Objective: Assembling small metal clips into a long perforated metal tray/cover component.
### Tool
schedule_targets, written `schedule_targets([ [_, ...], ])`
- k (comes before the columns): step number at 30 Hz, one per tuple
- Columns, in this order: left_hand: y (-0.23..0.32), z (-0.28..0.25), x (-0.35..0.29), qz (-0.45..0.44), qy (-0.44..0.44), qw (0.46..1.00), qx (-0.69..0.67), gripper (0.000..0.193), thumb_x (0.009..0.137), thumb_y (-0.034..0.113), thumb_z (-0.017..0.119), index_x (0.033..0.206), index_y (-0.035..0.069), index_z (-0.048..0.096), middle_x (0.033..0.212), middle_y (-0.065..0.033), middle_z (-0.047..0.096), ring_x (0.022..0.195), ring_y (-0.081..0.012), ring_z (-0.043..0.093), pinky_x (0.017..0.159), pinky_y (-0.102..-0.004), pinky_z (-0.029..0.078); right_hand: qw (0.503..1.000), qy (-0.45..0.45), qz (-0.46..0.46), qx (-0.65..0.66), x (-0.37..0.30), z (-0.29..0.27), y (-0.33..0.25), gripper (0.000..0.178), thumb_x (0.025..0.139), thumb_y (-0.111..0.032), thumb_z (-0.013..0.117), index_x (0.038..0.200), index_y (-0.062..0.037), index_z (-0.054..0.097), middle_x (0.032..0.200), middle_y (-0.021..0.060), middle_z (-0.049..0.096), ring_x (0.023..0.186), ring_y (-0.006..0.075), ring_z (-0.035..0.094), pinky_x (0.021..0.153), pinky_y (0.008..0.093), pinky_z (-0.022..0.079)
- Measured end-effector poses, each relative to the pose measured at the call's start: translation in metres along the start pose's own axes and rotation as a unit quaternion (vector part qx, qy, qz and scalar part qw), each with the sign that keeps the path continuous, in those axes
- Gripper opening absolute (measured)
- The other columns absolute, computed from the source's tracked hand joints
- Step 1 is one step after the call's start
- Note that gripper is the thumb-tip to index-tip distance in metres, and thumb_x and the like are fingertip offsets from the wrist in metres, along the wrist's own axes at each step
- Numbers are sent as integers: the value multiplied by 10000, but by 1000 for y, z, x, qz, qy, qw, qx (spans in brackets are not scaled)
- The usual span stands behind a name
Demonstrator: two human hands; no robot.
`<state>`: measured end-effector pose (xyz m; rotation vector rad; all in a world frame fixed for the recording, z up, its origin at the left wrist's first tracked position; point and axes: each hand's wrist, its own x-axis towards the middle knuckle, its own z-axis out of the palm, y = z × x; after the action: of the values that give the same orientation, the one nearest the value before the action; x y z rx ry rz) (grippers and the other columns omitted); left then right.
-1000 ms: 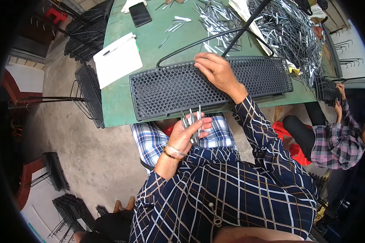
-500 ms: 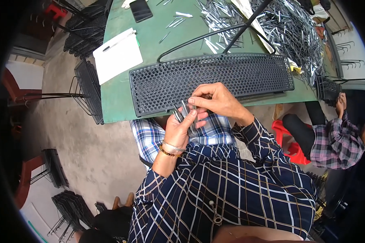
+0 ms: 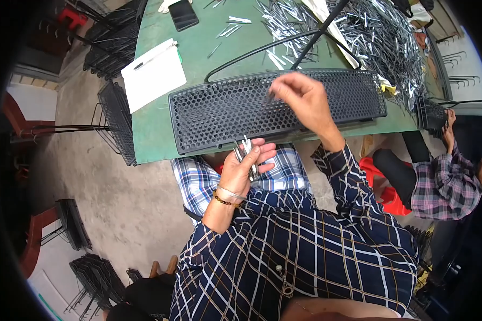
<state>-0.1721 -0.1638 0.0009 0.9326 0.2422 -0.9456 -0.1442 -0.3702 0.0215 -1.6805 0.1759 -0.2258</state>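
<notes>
My left hand is below the table's near edge, palm up, with the thumb pressing a small bunch of thin metal strips against the palm. Its other fingers stretch out to the right. Over the black perforated metal panel, my right hand is raised with thumb and fingertips pinched together. A thin dark strip, smeared by motion, shows at those fingertips. The long panel lies along the table's near side. A bent black rod frame rises behind it.
A large heap of metal strips covers the table's far right, with a smaller scatter beside it. At left lie a white notepad with a pen and a phone. Another person sits at right near a red stool.
My right hand has left the strips in my left hand and moved up and right over the panel, with a strip at its fingertips. My left hand stays nearly in place.
</notes>
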Motion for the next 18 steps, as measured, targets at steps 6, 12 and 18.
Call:
schedule_targets([
  [6,-2,3,-2,-43,-21,999,1,327,920,76,487,1217,-52,439,1156,-230,565,1012,-257,610,804,-349,555,978,125,-121,-114,33,-5,25,144,847,-138,640,895,-3,648,742,66,648,653,104,594,592,245,462],
  [12,-2,2,-3,-50,-19,999,7,331,924,75,484,1228,-43,431,1163,-216,566,1013,-246,609,803,-339,553,960,64,-154,-225,39,-6,28,149,837,-113,646,916,14,638,791,80,650,700,139,618,631,265,472],
  [18,-2,3,-2,-59,-31,998,3,333,929,83,482,1235,-37,427,1162,-212,567,1014,-238,608,802,-337,551,946,19,-210,-245,42,-5,35,152,818,-115,654,908,8,641,832,109,655,706,229,630,652,305,483],
])
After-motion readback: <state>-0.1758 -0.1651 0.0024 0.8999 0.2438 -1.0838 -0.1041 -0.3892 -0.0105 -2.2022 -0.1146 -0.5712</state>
